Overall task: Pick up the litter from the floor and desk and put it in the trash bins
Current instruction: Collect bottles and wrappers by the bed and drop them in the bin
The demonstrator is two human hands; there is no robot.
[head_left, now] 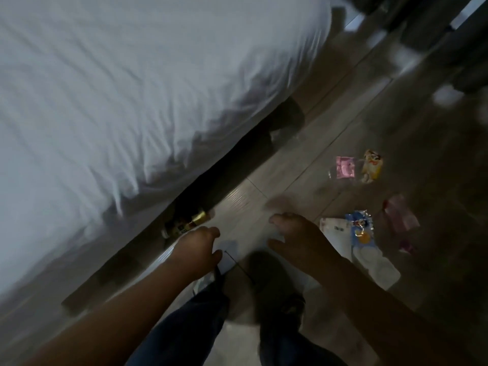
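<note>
Several wrappers (pixel 360 228) on grey tiled floor (pixel 303 167), white bed (pixel 132 88) alongside

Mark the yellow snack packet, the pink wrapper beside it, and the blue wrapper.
yellow snack packet (pixel 371 167): head view, middle of its printed face.
pink wrapper (pixel 345 167): head view, centre of the pink panel.
blue wrapper (pixel 360 233): head view, its blue printed middle.
</note>
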